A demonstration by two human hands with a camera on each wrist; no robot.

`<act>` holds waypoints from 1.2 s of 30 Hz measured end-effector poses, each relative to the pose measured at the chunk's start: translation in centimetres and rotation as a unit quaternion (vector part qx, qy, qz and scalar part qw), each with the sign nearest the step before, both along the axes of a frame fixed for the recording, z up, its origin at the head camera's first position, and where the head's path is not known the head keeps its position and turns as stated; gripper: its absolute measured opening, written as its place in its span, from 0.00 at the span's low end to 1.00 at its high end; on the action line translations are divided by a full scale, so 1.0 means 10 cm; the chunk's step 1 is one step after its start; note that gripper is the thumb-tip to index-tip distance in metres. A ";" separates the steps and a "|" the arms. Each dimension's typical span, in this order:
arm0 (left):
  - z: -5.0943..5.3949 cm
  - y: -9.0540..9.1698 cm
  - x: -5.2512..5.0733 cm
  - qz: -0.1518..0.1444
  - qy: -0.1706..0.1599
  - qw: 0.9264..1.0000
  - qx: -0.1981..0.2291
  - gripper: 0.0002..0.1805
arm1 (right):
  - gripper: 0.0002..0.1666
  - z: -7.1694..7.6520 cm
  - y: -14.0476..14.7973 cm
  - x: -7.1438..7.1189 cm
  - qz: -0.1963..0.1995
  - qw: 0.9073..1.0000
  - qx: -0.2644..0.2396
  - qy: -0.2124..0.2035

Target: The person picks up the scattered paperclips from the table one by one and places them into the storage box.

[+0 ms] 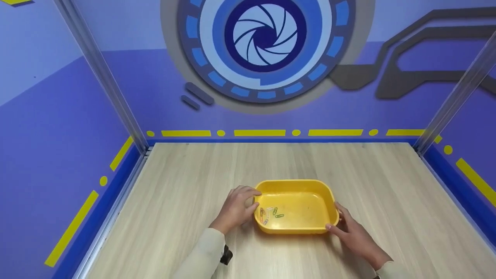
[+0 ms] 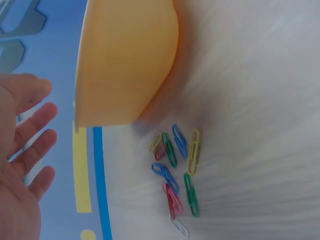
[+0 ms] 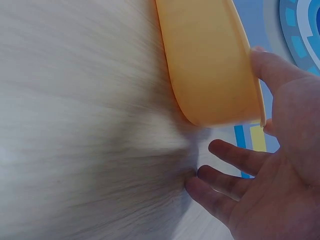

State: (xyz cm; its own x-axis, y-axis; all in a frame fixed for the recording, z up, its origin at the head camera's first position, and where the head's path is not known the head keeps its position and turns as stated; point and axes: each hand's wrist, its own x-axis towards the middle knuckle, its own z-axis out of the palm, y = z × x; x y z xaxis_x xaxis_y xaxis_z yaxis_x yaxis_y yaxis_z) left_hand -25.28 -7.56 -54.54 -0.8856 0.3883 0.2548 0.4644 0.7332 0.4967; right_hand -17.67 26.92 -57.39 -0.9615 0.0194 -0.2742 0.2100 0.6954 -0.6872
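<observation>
A yellow plastic tray (image 1: 298, 186) stands on the table, its near side facing me. Several coloured paper clips (image 1: 271, 213) lie inside at its left end. In the left wrist view, several more paper clips (image 2: 175, 172) appear on the tabletop beside the tray (image 2: 125, 65); the head view does not show those. My left hand (image 1: 237, 205) is at the left rim, thumb and index finger spread with a gap between them. At the right near corner, my right hand (image 1: 354, 234) grips the rim between thumb and index finger; its other fingers (image 3: 230, 160) extend away from the wall.
The light wood tabletop (image 1: 186, 170) surrounds the tray. A purple-blue back wall (image 1: 131, 81) with yellow dashes closes the far side. Metal posts (image 1: 104, 73) stand at both rear corners, and side panels (image 1: 46, 155) rise left and right.
</observation>
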 end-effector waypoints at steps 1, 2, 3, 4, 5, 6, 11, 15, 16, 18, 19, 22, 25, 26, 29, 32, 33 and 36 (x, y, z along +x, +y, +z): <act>-0.01 -0.02 0.00 0.000 0.002 1.000 0.002 0.15 | 0.56 0.00 0.01 0.00 0.003 1.000 0.000 0.002; -0.02 -0.03 0.00 0.001 0.002 1.000 0.005 0.16 | 0.56 0.00 0.01 0.00 0.007 1.000 0.000 0.005; -0.02 -0.04 0.01 0.003 0.000 1.000 0.008 0.16 | 0.56 0.01 0.02 0.00 0.010 1.000 0.000 0.007; -0.03 -0.06 0.01 0.005 -0.003 1.000 0.009 0.16 | 0.56 0.01 0.02 0.00 0.013 1.000 0.000 0.008; -0.03 -0.07 0.02 0.007 -0.006 1.000 0.012 0.16 | 0.56 0.01 0.03 0.00 0.016 1.000 0.000 0.008; -0.04 -0.08 0.02 0.009 -0.009 1.000 0.012 0.16 | 0.56 0.01 0.03 0.00 0.019 1.000 0.001 0.009; -0.08 -0.15 0.03 0.016 -0.015 1.000 0.007 0.17 | 0.57 0.00 0.03 0.01 0.015 1.000 0.005 0.007; -0.10 -0.23 0.03 0.021 -0.017 1.000 0.007 0.17 | 0.57 0.00 0.02 0.01 0.013 1.000 0.005 0.006; -0.10 -0.25 0.03 0.023 -0.019 1.000 0.006 0.17 | 0.57 0.00 0.02 0.01 0.013 1.000 0.005 0.006; -0.11 -0.28 0.03 0.029 -0.024 0.999 0.006 0.18 | 0.57 0.00 0.02 0.01 0.012 1.000 0.003 0.007; -0.11 -0.30 0.04 0.031 -0.025 0.999 0.006 0.17 | 0.56 0.01 0.02 0.00 0.012 1.000 0.002 0.007; -0.12 -0.35 0.04 0.037 -0.022 0.999 0.005 0.17 | 0.56 0.01 0.01 0.00 0.013 1.000 0.001 0.007; -0.14 -0.39 0.05 0.038 -0.011 0.999 0.010 0.16 | 0.56 0.01 0.01 -0.01 0.014 1.000 0.003 0.009; -0.15 -0.41 0.05 0.037 -0.006 0.999 0.010 0.16 | 0.56 0.01 0.01 0.00 0.015 1.000 0.005 0.010; -0.17 -0.45 0.05 0.038 0.000 0.999 0.017 0.15 | 0.56 0.00 0.01 0.00 0.013 1.000 0.009 0.010; -0.19 -0.49 0.06 0.042 0.005 0.999 0.014 0.14 | 0.56 0.01 0.01 0.01 0.015 1.000 0.008 0.009; -0.20 -0.50 0.05 0.044 0.005 0.999 0.013 0.14 | 0.56 0.01 0.01 0.01 0.015 1.000 0.007 0.008; -0.22 -0.54 0.06 0.048 0.010 0.999 0.009 0.13 | 0.56 0.02 0.01 0.02 0.017 1.000 0.004 0.007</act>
